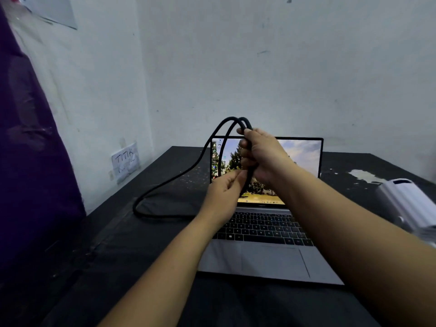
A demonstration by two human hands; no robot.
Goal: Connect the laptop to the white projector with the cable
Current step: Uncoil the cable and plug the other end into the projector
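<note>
The person's right hand (256,154) is raised in front of the open silver laptop (264,232), fingers closed in a fist around a doubled bundle of thick black rubber-sheathed cable (179,175). The strands arch up out of the top of the fist and run down through it roughly upright. The left hand (226,190) sits just below and to the left, thumb and fingertips pinched on the strands where they leave the fist. Neither plug end is visible; they are presumably hidden in or behind the hands.

From the arch, one run of cable drops away to the left and lies in a wide loop on the dark tabletop (118,256), ending near the laptop's left edge.

The boxy white plastic projector (401,201) stands at the table's right edge, well apart from both hands and on the right hand's side. The right arm is the nearer one, so a freed plug would likely travel rightward across the laptop, opposite to where the slack lies.
</note>
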